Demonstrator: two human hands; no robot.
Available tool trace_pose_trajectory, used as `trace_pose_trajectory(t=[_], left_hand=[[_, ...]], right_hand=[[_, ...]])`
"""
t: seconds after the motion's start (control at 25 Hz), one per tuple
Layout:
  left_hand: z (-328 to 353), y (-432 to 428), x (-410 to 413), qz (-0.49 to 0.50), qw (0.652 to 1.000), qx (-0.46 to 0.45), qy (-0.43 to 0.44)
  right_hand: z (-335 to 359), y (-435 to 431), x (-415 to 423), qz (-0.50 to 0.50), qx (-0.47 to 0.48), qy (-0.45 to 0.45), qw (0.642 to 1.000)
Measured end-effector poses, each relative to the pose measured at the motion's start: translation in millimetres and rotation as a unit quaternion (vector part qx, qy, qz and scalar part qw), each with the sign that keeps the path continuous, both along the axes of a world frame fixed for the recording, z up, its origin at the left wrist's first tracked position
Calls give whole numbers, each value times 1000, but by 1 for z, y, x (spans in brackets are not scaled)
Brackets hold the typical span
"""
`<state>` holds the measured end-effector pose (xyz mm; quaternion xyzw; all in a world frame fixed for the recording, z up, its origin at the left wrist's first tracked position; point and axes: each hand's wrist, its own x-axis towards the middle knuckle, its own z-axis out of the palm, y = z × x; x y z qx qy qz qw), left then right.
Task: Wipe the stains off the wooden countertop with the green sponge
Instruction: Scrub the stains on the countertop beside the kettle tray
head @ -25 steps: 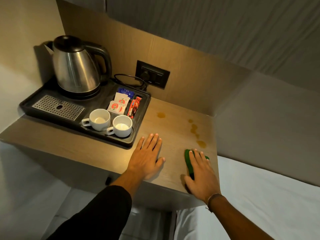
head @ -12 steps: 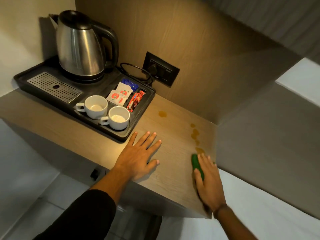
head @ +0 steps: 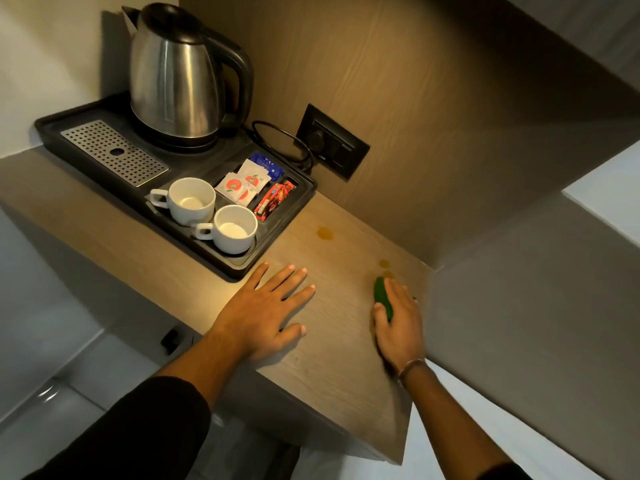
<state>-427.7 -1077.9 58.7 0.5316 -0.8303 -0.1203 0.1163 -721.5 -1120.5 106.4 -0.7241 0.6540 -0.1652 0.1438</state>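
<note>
The green sponge [head: 382, 296] lies on the wooden countertop [head: 332, 344] near its right side, mostly covered by my right hand [head: 398, 323], which presses down on it. Just beyond the sponge's far tip sit small amber stains [head: 384, 264]. A larger amber stain [head: 325, 232] sits further back, toward the tray. My left hand [head: 266, 311] rests flat on the countertop with fingers spread, holding nothing.
A black tray [head: 239, 268] at the left holds a steel kettle [head: 176, 74], two white cups [head: 192, 200] [head: 235, 229], sachets [head: 242, 183] and a perforated drip grate [head: 114, 152]. A wall socket [head: 332, 146] with the kettle cord is behind. Wooden panels close the back and right.
My right hand has pushed the sponge forward over the nearer stains, which no longer show. The left hand stays flat. The camera has moved closer and tilted.
</note>
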Motion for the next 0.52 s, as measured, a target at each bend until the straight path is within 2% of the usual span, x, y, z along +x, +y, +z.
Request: trace_pose_trajectory(t=[0.08, 0.16, 0.32, 0.4, 0.48, 0.52], left_hand=[[-1, 0, 0, 4, 1000, 5, 3], [0, 0, 0, 7, 1000, 11, 0], [3, 0, 0, 0, 1000, 15, -13], [5, 0, 1, 2, 1000, 24, -9], [5, 0, 0, 4, 1000, 20, -5], [4, 1, -1, 4, 1000, 19, -3]], right_hand=[[-16, 23, -6, 73, -20, 18, 997], [-19, 46, -33, 90, -46, 31, 994], [-3, -23, -18, -32, -6, 1, 999], [-8, -22, -1, 15, -9, 13, 1000], [-20, 11, -22, 92, -26, 31, 995], [-22, 22, -41, 95, -30, 33, 995]])
